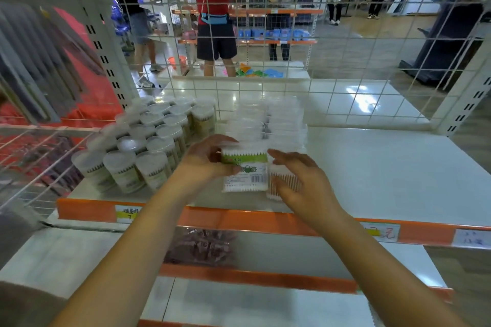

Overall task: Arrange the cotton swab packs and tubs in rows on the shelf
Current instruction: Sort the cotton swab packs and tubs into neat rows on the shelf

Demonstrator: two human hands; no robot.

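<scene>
A flat cotton swab pack (pixel 245 170) with a green label stands at the front of a row of packs (pixel 265 122) on the white shelf (pixel 385 167). My left hand (pixel 210 160) grips its left edge, fingers curled round the top. My right hand (pixel 297 180) lies with relaxed fingers against a second pack (pixel 277 183) of brown-stemmed swabs, just right of the first. Several round clear tubs (pixel 143 146) of swabs stand in rows on the shelf's left part.
A white wire grid (pixel 345 61) backs the shelf, with people and other racks behind it. An orange price rail (pixel 239 220) runs along the front edge. A dark packet (pixel 202 247) lies on the shelf below. A wire basket (pixel 32 156) sits at the left.
</scene>
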